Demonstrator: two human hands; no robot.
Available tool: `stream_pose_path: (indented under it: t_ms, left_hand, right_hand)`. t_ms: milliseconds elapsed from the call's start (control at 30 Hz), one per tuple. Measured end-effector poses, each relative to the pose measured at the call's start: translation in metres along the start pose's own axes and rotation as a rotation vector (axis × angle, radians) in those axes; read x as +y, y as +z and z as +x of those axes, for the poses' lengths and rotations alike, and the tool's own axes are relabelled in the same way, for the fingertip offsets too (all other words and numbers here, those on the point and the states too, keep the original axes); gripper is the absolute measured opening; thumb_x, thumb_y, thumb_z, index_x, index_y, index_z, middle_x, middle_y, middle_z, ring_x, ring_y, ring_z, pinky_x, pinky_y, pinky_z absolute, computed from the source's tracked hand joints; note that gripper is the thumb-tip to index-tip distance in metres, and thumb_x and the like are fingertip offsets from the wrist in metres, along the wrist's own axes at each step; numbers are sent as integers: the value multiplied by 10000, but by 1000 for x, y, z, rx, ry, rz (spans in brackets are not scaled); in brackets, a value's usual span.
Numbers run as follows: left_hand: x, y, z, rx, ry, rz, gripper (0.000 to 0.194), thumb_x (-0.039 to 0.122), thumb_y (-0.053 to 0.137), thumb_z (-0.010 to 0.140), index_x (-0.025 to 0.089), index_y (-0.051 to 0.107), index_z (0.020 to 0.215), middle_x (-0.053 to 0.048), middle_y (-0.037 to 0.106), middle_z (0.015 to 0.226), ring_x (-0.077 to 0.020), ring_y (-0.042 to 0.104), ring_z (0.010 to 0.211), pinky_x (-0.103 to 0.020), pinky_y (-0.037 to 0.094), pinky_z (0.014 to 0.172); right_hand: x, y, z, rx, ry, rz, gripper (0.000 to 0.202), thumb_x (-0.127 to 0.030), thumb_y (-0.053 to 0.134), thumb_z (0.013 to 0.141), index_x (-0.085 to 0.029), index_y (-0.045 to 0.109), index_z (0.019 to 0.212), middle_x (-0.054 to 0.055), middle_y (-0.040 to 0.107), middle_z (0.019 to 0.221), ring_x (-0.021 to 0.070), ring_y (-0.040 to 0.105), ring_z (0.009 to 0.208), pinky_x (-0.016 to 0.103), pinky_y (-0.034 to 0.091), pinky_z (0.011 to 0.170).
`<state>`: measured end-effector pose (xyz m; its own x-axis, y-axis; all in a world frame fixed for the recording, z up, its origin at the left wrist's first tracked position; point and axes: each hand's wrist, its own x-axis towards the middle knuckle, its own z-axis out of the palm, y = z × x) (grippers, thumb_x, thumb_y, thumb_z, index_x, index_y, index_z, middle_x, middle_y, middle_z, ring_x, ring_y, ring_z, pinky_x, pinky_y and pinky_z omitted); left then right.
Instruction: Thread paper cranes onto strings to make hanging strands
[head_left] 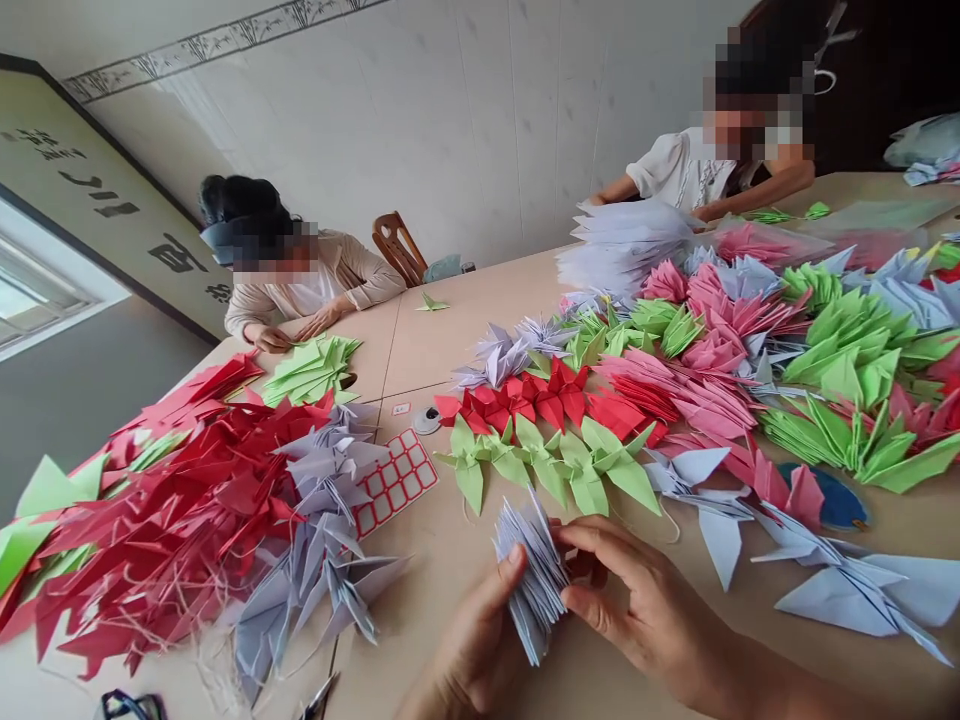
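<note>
A thick stack of folded pale blue-grey paper pieces (531, 575) is held upright above the table at the lower centre. My left hand (480, 625) is wrapped round its left side, the thumb lying on the front. On the other side, my right hand (637, 600) has thumb and index finger against the stack's right edge; its other fingers are partly hidden behind. Just beyond lies a row of light green folded paper stars (551, 460), with red ones (525, 395) behind it. Blue-grey folded pieces (840, 570) rest to the right of my right hand.
Heaped red paper pieces (180, 510) with string cover the left, beside a red-bordered label sheet (396, 480). Scissors (319, 697) lie at the front edge. Pink and green bundles (847, 340) fill the right. Two people sit across the table (465, 320), near a white stack (626, 245).
</note>
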<state>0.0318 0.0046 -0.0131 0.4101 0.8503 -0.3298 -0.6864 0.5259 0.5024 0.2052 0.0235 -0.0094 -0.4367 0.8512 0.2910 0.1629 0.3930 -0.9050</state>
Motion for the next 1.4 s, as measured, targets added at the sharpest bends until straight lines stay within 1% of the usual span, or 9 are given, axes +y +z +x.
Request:
stream_pose_path:
  t_ms: [167,300,400,533,733,900,1067,1233,1400]
  left_hand:
    - [5,-2,4,83,-96,-61,409,415,782,744,132,768,1039,-118,784,947,-321,649,1103,-405,394,1050]
    - [8,-7,5,126,-117,-90,356,387,785,746,147,779,1008,-99,790,923,-300,667,1073,-383,404,1046]
    - [8,-7,5,95,-112,-100,349,391,754,778,123,779,1000,-115,789,924,-304,669,1068,-387,408,1044]
    - [7,-5,5,54,-101,-82,348,387,719,812,101,773,1004,-135,780,971,-313,662,1080,-398,405,1045]
    - [6,-2,5,44,-79,-40,352,397,703,825,100,767,1003,-140,776,966,-332,654,1086,-440,397,1049]
    - [3,-3,6,57,-49,-45,317,346,700,844,123,748,1065,-132,759,1049,-316,628,1135,-433,383,1065]
    - [0,-4,5,76,-58,-50,347,357,712,833,93,747,1055,-152,756,1038,-326,639,1111,-443,390,1061]
    - [-3,-1,5,95,-30,-44,338,329,718,835,105,737,1087,-134,760,1011,-297,651,1086,-404,411,1046]
    - [-3,-1,6,102,-49,-43,340,340,714,836,106,740,1081,-131,768,944,-278,685,1004,-376,485,960]
  right_hand:
    - [11,2,2,42,-38,-78,243,-202,572,943,-236,583,1183,50,677,999,151,683,842,221,581,744]
    - [11,-1,3,51,-60,-140,216,-190,531,956,-218,593,1162,70,689,1015,172,684,907,248,576,807]
    - [10,-2,2,28,-41,-156,269,-310,543,965,-191,577,1203,93,676,1033,187,678,890,258,586,774]
    - [7,-1,2,-1,-37,-164,508,-500,613,894,-169,531,1271,113,654,1068,194,660,824,268,596,694]
    - [6,1,1,8,2,-226,374,-232,577,896,-157,518,1257,113,643,1074,170,643,777,270,589,663]
    - [10,2,-2,-21,-19,-298,587,-340,689,818,-144,466,1325,155,610,1203,232,652,913,306,595,668]
    - [7,2,0,-24,22,-367,518,-219,630,814,-160,482,1306,144,631,1196,245,666,986,352,599,804]
    - [8,5,-2,-55,-10,-483,717,-301,703,767,-146,397,1396,184,593,1300,320,608,1174,429,575,917]
    - [12,8,-3,-12,-23,-510,570,-192,588,790,-148,451,1342,180,619,1285,301,626,1171,419,577,931]
